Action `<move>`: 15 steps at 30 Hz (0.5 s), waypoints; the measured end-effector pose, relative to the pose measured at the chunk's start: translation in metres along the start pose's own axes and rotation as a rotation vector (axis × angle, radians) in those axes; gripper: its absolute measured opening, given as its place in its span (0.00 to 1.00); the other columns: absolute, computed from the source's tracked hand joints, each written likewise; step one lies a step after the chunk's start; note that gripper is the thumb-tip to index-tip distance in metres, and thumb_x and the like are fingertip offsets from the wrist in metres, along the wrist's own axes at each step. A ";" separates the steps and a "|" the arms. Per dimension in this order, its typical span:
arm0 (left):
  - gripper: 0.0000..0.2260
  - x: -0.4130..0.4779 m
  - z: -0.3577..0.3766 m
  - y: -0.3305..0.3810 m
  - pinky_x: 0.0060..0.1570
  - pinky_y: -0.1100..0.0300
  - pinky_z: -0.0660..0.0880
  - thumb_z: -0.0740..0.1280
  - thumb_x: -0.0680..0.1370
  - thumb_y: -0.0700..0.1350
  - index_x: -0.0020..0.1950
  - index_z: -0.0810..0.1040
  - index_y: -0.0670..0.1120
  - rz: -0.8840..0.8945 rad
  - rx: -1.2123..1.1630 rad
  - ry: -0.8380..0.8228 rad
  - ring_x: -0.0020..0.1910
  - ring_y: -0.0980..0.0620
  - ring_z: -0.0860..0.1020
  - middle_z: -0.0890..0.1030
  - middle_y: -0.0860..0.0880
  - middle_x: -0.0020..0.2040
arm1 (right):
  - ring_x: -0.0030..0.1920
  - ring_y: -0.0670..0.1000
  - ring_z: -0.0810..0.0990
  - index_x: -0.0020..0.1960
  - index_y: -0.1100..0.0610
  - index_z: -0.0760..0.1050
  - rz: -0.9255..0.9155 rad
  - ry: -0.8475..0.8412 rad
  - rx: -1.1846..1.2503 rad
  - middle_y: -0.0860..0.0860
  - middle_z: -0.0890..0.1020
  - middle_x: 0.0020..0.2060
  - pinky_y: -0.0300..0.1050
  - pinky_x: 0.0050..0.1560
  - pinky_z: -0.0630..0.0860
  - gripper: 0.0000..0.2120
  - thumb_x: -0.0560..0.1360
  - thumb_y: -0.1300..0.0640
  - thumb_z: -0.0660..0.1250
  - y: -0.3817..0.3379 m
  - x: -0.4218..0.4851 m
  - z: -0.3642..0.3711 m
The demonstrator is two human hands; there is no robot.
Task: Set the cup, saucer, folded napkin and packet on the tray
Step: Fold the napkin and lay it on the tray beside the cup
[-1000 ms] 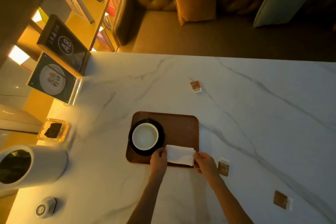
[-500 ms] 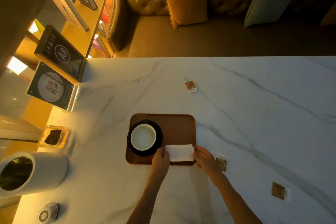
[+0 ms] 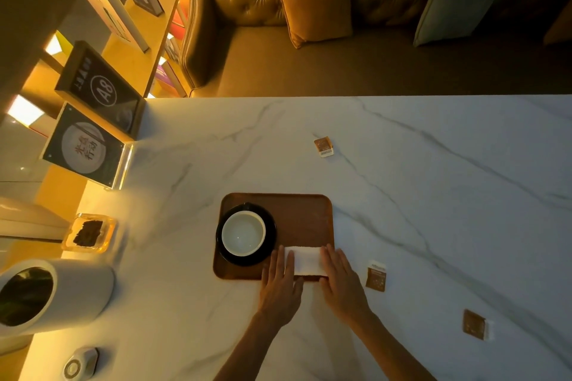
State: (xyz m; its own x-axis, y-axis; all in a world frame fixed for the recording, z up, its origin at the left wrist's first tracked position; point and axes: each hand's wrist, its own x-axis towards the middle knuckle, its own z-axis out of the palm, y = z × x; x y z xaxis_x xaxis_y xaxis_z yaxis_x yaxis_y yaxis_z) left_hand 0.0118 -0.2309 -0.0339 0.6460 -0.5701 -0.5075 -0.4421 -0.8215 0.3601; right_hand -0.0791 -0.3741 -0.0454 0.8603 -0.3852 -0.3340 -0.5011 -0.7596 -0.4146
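Note:
A brown wooden tray (image 3: 303,216) lies on the marble table. On its left half a white cup (image 3: 243,233) stands on a black saucer (image 3: 270,227). A folded white napkin (image 3: 306,260) lies across the tray's near right corner. My left hand (image 3: 280,283) rests flat on the napkin's left end, fingers straight. My right hand (image 3: 340,280) lies flat on its right end. One brown packet (image 3: 376,278) sits on the table just right of my right hand. Another packet (image 3: 474,324) lies further right, and a third packet (image 3: 323,146) lies beyond the tray.
At the left edge stand a white cylinder container (image 3: 46,294), a glass dish with dark contents (image 3: 89,232), a small round device (image 3: 80,366) and an acrylic sign stand (image 3: 85,147). A leather sofa with cushions (image 3: 312,0) lies past the table's far edge.
The napkin was gripped at both ends a second ago. Both hands have since flattened onto it, fingers stretched forward, and the napkin sits a little further onto the tray.

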 end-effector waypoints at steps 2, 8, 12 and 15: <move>0.29 0.003 0.001 -0.005 0.77 0.49 0.40 0.49 0.83 0.55 0.80 0.41 0.49 0.015 0.050 -0.030 0.79 0.46 0.38 0.38 0.46 0.80 | 0.78 0.58 0.51 0.78 0.55 0.46 0.016 -0.097 -0.098 0.54 0.50 0.79 0.51 0.73 0.64 0.30 0.81 0.49 0.52 0.005 -0.003 0.007; 0.29 0.003 0.008 -0.012 0.78 0.50 0.45 0.49 0.83 0.53 0.79 0.37 0.48 0.040 0.088 -0.024 0.79 0.45 0.36 0.36 0.46 0.80 | 0.73 0.66 0.64 0.75 0.61 0.60 0.071 -0.113 -0.155 0.60 0.64 0.74 0.61 0.63 0.74 0.36 0.74 0.44 0.66 -0.002 0.001 0.006; 0.29 0.003 0.008 -0.009 0.78 0.49 0.46 0.50 0.83 0.53 0.79 0.38 0.49 0.026 0.078 -0.020 0.79 0.45 0.38 0.36 0.46 0.80 | 0.72 0.66 0.65 0.75 0.61 0.62 0.071 -0.100 -0.158 0.61 0.65 0.73 0.63 0.62 0.74 0.37 0.73 0.42 0.67 -0.003 0.002 0.008; 0.30 0.002 0.008 -0.009 0.78 0.49 0.46 0.51 0.83 0.54 0.79 0.39 0.51 0.009 0.047 -0.032 0.79 0.44 0.39 0.37 0.46 0.80 | 0.77 0.64 0.52 0.78 0.56 0.49 0.097 -0.171 -0.151 0.57 0.53 0.78 0.61 0.71 0.64 0.37 0.77 0.40 0.57 0.000 0.005 0.011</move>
State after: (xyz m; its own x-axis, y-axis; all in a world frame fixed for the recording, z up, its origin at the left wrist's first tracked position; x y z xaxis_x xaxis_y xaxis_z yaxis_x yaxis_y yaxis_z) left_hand 0.0120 -0.2249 -0.0439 0.6222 -0.5771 -0.5290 -0.4770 -0.8153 0.3283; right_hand -0.0760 -0.3706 -0.0560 0.7739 -0.3759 -0.5097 -0.5501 -0.7978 -0.2467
